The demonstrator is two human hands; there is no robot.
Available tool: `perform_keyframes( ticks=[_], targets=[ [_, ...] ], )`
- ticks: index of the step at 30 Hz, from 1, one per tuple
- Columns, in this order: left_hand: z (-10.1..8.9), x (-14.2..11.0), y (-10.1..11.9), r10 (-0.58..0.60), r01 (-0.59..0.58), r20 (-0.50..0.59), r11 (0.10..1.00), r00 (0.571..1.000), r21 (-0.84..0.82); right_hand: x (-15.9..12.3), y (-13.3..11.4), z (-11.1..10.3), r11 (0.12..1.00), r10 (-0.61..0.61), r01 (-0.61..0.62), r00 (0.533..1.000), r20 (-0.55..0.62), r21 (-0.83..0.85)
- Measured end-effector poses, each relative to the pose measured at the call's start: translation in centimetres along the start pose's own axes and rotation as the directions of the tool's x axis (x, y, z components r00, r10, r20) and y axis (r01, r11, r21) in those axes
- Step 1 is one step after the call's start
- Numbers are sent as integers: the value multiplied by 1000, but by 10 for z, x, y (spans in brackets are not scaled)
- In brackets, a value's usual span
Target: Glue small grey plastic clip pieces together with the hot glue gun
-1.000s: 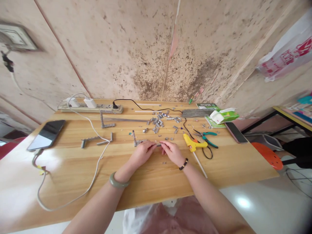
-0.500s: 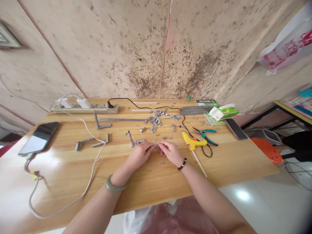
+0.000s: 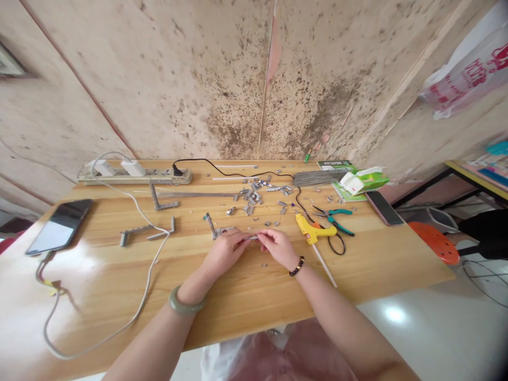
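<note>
Between the fingertips of both hands is a small thin grey piece [image 3: 252, 237], mostly covered by the fingers. My left hand [image 3: 226, 251] pinches its left end and my right hand [image 3: 278, 247] pinches its right end. Just beyond my left hand stands a grey L-shaped assembly [image 3: 211, 226], its lower part partly hidden by that hand. A loose heap of small grey pieces [image 3: 252, 197] lies farther back. To the right of my right hand rests a yellow glue gun [image 3: 313, 230] with a white glue stick [image 3: 325, 266] out of its back.
Teal-handled pliers [image 3: 339, 218], a bundle of grey wires [image 3: 319, 178], a tissue pack [image 3: 365, 181] and a phone [image 3: 384, 208] lie at the right. At the left are a power strip [image 3: 159, 176], another phone [image 3: 59, 226], a white cable [image 3: 147, 288] and grey bracket shapes [image 3: 137, 230].
Both hands stay almost in place, still pinching the small grey piece. The view has shifted slightly, and objects at the left appear a little farther left.
</note>
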State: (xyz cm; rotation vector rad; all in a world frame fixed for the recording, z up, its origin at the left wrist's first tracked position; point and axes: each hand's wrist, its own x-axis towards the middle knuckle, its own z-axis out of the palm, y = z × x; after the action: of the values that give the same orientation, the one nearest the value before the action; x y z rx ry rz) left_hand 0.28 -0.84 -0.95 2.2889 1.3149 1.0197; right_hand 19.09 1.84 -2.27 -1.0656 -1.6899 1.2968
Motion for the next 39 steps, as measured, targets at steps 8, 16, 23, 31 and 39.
perform_keyframes(
  ticks=[8, 16, 23, 31, 39],
  targets=[
    [1, 0, -2, 22, -22, -33, 1000, 999, 6, 0, 4, 2, 997, -71, 71, 997, -15, -28],
    [3, 1, -6, 4, -4, -55, 1000, 999, 0, 0, 2, 2, 952, -236, 222, 970, -47, -211],
    [2, 1, -5, -6, 6, -31, 1000, 999, -3, -1, 0, 1, 906, -288, 266, 957, -20, -329],
    [3, 1, -4, -12, 12, -26, 1000, 1000, 1, -2, -1, 1, 896, -284, 266, 959, 1, -356],
    [2, 1, -1, -26, 26, -3, 1000, 1000, 6, -3, -4, 2, 878, -307, 299, 951, 41, -375]
  ],
)
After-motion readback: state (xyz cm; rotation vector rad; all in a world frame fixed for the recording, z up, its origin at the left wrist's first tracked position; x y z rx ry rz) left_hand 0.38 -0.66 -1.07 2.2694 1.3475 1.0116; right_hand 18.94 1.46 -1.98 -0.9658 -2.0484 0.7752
